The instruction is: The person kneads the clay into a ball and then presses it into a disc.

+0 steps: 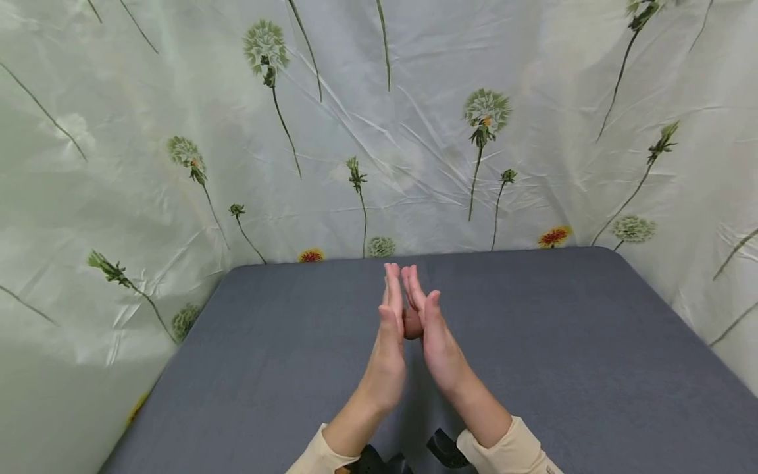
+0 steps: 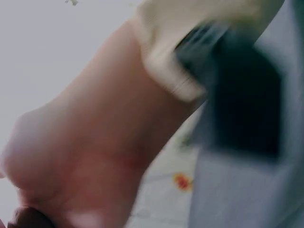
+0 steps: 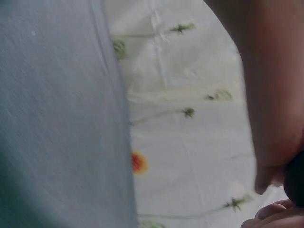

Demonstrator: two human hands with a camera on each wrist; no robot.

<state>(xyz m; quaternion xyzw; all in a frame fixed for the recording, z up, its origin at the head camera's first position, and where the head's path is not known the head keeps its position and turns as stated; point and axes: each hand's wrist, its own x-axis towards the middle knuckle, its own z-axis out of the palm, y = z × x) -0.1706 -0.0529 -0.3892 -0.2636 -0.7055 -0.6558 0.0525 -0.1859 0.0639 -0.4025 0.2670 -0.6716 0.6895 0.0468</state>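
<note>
A small brown ball that looks like clay sits between two upright palms in the head view. My left hand presses it from the left, fingers straight and pointing away from me. From the other side my right hand faces it, fingers also straight, the fingertips of both hands nearly meeting. Part of the ball is hidden by the palms. At the lower left corner of the left wrist view the ball shows dark beside the palm. The right wrist view catches the ball at its right edge.
Below the hands spreads a grey-covered table. A pale curtain printed with dandelions and flowers hangs behind and around it. Black straps show near the cream sleeves at the bottom.
</note>
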